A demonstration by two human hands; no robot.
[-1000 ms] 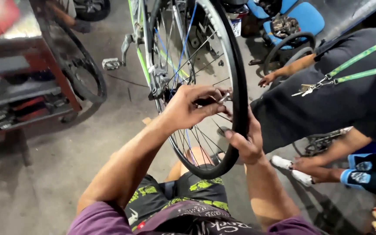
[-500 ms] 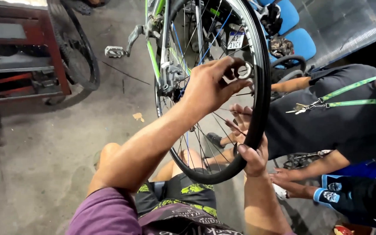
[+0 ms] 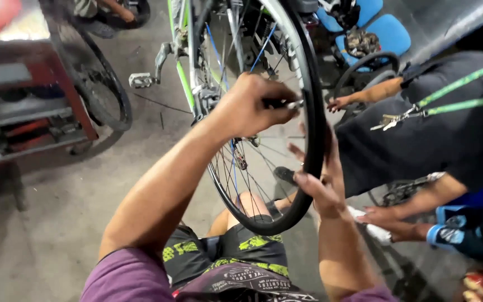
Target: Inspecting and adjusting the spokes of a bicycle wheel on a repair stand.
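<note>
**Wheel check: left hand has moved up to the rim**

Going left to right. On the far left there's a red tool shelf (image 3: 40,106) with a spare tyre (image 3: 104,95) leaning against it. Next comes the green bike frame (image 3: 183,78) with a pedal (image 3: 141,80) sticking out to the left.

The bike wheel (image 3: 308,123) sits centre frame, upright, hub axle running roughly left-right, its long stretch going from top of view down toward the person's knees. Compared with a second ago, the left hand (image 3: 250,106) has climbed from the spokes near the hub to the upper rim, so my guess is the work has shifted out to the rim. Its fingers are curled tight, pinching a small dark tool (image 3: 283,103) against the rim; can't tell exactly what kind.

The right hand (image 3: 322,187) stays low on the tyre's right edge, fingers half open, thumb hooked over the rubber, steadying it.

Far right, another person in a dark shirt (image 3: 420,140) with a green lanyard (image 3: 459,92).
</note>
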